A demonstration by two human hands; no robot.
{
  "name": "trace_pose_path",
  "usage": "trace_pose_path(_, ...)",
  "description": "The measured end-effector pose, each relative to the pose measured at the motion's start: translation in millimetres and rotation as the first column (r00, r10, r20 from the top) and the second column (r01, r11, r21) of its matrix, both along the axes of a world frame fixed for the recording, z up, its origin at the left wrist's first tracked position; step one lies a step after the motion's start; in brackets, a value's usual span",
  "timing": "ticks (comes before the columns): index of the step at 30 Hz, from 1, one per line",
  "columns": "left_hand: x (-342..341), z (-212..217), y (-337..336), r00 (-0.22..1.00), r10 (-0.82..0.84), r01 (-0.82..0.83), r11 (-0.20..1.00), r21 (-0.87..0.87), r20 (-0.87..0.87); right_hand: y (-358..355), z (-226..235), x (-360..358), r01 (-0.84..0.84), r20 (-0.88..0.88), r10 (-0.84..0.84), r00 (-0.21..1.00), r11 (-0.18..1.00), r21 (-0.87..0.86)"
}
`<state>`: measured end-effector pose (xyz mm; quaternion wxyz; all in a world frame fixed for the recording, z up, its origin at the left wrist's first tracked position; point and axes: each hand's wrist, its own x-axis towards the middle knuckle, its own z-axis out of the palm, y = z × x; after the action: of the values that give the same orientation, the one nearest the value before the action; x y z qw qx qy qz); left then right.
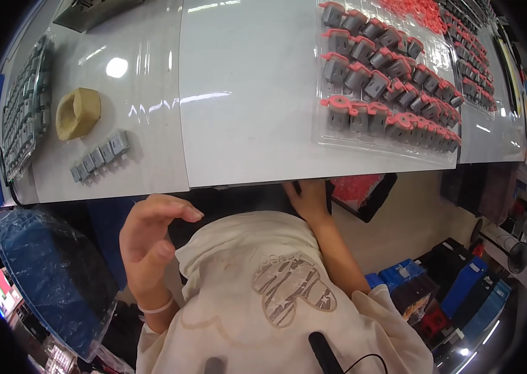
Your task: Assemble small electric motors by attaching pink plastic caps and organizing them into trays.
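My left hand [150, 240] is raised in front of the table's near edge, left of my lap. Its fingers curve loosely with the thumb apart, and nothing shows between them. My right hand [311, 198] is low by my lap, at the table's near edge. The edge covers part of its fingers, so whether they hold anything is hidden. On the table nearest my left hand stands a short row of small grey plastic housings [100, 158]. Behind it lies a yellow tape roll [78, 113]. A clear tray [363, 144] at the right bears rows of grey parts with pink-red caps [375, 84].
Another clear tray of grey parts [26, 106] lies at the table's far left. Loose red pieces [413, 15] are heaped at the back right. Below the table on the right is a dark bin with red contents [357, 189]. A plastic-wrapped blue chair [51, 274] stands left.
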<state>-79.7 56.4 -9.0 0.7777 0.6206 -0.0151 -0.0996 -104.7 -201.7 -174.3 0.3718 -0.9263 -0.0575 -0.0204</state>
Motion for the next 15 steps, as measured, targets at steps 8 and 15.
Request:
trace_pose_path(8,-8.2,-4.4,-7.8,0.996,-0.074,0.074,0.997,-0.015,-0.054,-15.6,-18.4,-31.3,0.705,-0.517,-0.478,0.709,0.486,0.517)
trace_pose_path(15,-3.5,-5.5,-13.5,0.973,-0.188,0.199,0.977,0.081,-0.131,-27.9,16.2,-48.9,0.353,-0.290,-0.269,0.918,0.889,0.292)
